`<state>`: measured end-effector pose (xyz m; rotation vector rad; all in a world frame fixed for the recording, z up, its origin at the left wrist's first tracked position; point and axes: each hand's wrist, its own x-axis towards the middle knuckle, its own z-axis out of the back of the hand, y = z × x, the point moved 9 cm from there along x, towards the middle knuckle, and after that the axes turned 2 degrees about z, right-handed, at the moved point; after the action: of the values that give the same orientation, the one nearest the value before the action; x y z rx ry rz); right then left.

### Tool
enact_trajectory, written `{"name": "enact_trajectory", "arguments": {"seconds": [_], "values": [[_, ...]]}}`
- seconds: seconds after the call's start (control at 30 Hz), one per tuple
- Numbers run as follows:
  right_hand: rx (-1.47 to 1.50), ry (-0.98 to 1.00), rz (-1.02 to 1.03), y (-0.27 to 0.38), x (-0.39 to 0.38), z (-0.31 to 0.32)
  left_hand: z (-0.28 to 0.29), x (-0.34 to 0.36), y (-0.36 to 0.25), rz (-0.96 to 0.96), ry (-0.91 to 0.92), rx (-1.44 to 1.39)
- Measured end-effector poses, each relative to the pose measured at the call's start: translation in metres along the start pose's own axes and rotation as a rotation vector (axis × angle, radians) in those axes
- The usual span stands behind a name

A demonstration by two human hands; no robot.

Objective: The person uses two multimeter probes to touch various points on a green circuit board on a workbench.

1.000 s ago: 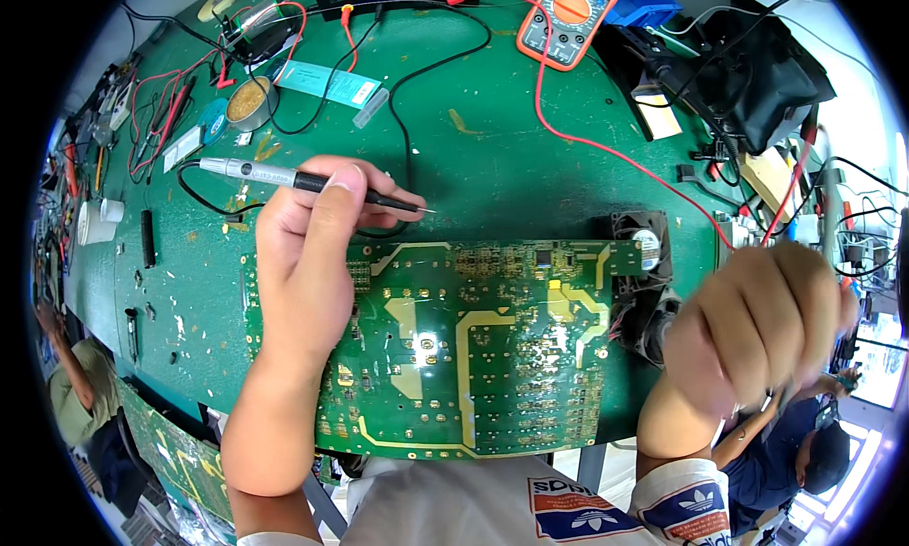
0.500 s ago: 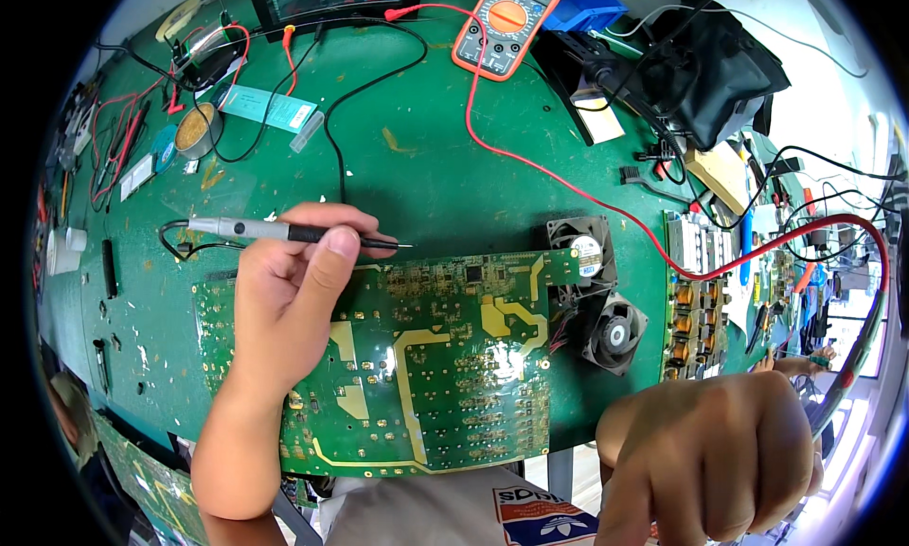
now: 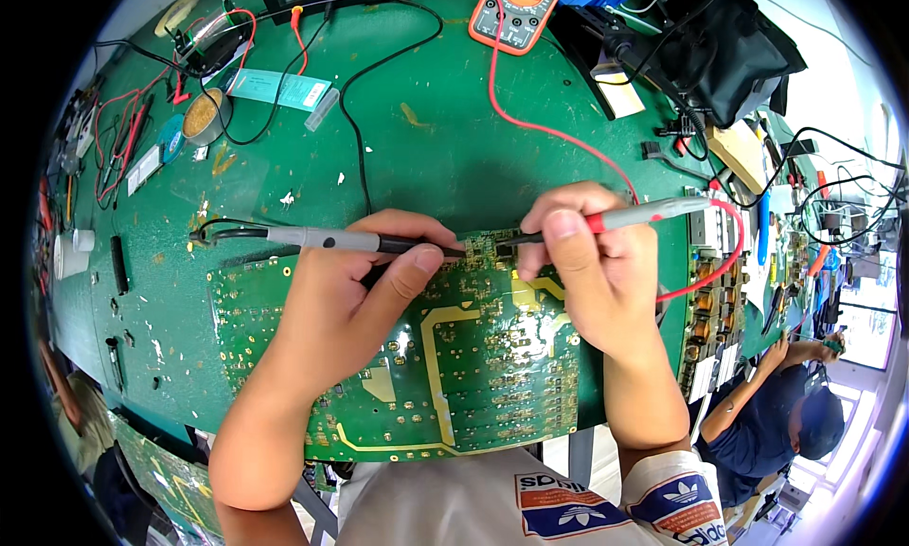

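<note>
A large green circuit board [image 3: 407, 394] lies at the table's near edge, its gold traces and solder points facing up. Pinched in my left hand [image 3: 355, 304] is a grey and black test probe [image 3: 322, 239], its tip pointing right over the board's far edge. My right hand [image 3: 601, 271] grips a grey probe with a red band [image 3: 649, 214], whose dark tip points left. The two tips come close together near a small dark chip on the board; whether they touch it, I cannot tell. The fans seen earlier are hidden by my right hand and arm.
An orange multimeter [image 3: 519, 11] sits at the back, a red lead [image 3: 559, 139] running forward from it. A black lead [image 3: 352, 120] crosses the table. Further left stands a round tin [image 3: 204, 118]. At right are component boards [image 3: 710, 309] and another person [image 3: 786, 404].
My right hand has risen from the lower right to the board and now shows the red-banded probe. The left hand and its probe have shifted right along the board's far edge.
</note>
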<state>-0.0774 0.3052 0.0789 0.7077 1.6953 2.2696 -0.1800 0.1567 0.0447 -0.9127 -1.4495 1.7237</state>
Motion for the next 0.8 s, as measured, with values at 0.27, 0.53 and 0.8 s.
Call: {"name": "enact_trajectory", "arguments": {"seconds": [0.27, 0.53, 0.8], "values": [[-0.220, 0.009, 0.105, -0.002, -0.004, -0.007, -0.004, -0.002, -0.004, -0.107, -0.016, 0.181], [-0.256, 0.040, 0.167, -0.002, -0.005, -0.013, -0.002, -0.001, -0.012, -0.248, -0.126, 0.242], [-0.248, 0.062, 0.132, -0.003, -0.005, -0.014, -0.003, 0.000, -0.014, -0.271, -0.127, 0.254]]}}
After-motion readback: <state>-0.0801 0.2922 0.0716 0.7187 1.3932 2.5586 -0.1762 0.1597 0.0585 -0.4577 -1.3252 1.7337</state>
